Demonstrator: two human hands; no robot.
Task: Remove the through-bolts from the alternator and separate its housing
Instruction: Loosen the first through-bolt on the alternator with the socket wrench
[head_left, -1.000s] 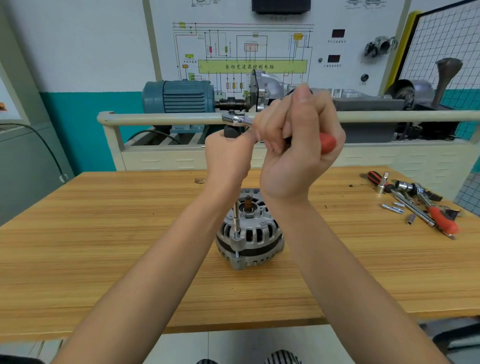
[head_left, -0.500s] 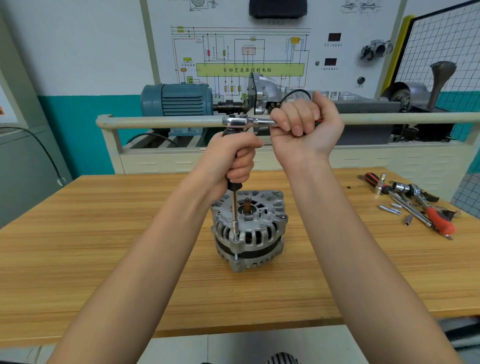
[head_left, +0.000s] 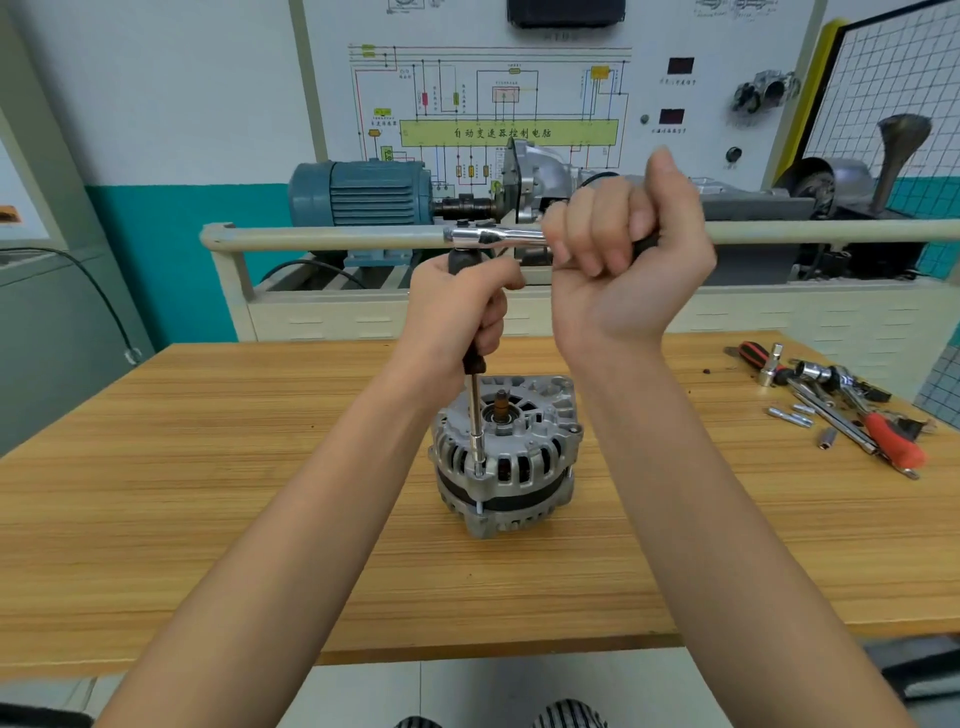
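Observation:
A silver alternator (head_left: 511, 457) stands upright on the wooden table (head_left: 208, 493), shaft end up. A long extension bar (head_left: 476, 421) runs straight down from a chrome ratchet (head_left: 485, 238) to a through-bolt on the alternator's front left rim. My left hand (head_left: 460, 306) grips the black upper part of the extension, just under the ratchet head. My right hand (head_left: 623, 260) is curled round the ratchet handle, which lies level and points right. Most of the handle is hidden by the fingers.
Loose sockets, a second ratchet and red-handled tools (head_left: 841, 405) lie at the table's right end. Behind the table runs a cream rail (head_left: 322, 239) with a teal motor (head_left: 363, 192) and a training board (head_left: 509, 93) behind it.
My right hand swung the ratchet handle from pointing toward me round to the right. The left hand stayed on the extension, and the view shifted slightly.

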